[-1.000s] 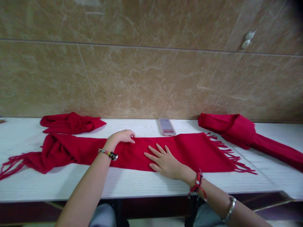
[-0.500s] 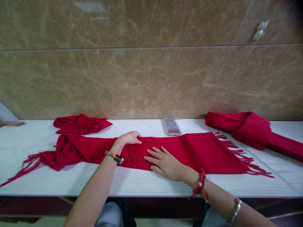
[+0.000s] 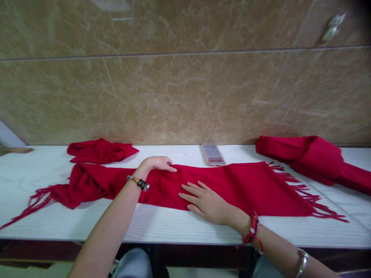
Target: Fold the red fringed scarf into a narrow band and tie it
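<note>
A red fringed scarf (image 3: pixel 240 187) lies lengthwise across the white table. Its right part is spread flat, while the left end is bunched and twisted, with tassels trailing to the left. At the scarf's far edge, near its middle, my left hand (image 3: pixel 158 163) is closed on the cloth, thumb on top and the other fingers partly hidden. Small creases run through the fabric beside it. My right hand (image 3: pixel 207 202) rests palm down near the scarf's near edge, fingers spread and flat on it.
Behind the scarf, a phone (image 3: pixel 213 154) lies by the tiled wall (image 3: pixel 185 96). A knotted red cloth (image 3: pixel 101 151) sits at the back left, and a folded red cloth (image 3: pixel 313 158) at the back right. The table's front edge (image 3: pixel 174 243) is close to me.
The view has shifted slightly. My left hand has moved a little along the scarf's far edge, with more creasing beside it. My right hand stays flat on the cloth.
</note>
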Motion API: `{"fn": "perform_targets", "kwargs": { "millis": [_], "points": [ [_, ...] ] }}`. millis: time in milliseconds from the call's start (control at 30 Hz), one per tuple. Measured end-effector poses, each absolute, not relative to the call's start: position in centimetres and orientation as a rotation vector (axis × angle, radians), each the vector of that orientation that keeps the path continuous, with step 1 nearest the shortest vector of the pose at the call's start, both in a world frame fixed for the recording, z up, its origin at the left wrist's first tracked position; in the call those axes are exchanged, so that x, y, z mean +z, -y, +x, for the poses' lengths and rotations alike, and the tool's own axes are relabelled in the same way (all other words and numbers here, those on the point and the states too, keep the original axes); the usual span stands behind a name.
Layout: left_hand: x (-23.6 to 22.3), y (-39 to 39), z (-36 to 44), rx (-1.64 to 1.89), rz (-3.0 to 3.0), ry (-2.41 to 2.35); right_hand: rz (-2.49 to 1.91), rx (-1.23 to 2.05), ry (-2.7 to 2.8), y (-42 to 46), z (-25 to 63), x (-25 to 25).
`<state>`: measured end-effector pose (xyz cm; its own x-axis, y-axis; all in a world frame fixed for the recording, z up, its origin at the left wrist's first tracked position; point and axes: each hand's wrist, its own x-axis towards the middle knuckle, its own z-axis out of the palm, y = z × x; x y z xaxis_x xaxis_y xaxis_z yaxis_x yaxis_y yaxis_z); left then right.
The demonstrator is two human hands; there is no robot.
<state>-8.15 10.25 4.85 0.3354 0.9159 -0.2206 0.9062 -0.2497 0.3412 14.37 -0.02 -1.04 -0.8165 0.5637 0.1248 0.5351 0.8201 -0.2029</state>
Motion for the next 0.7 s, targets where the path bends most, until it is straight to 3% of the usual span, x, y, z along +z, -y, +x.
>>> {"fn": "perform_targets", "kwargs": {
  "millis": [500,700],
  "points": [
    [3.5,-11.8,-11.2,0.019,2.125,-1.462,-0.881,0.303,2.834,0.1,14.3,-1.0],
    [3.3,-11.4,-12.0,0.214,2.094,-1.432,-0.890,0.254,2.820,0.1,14.3,-1.3]
  ]
}}
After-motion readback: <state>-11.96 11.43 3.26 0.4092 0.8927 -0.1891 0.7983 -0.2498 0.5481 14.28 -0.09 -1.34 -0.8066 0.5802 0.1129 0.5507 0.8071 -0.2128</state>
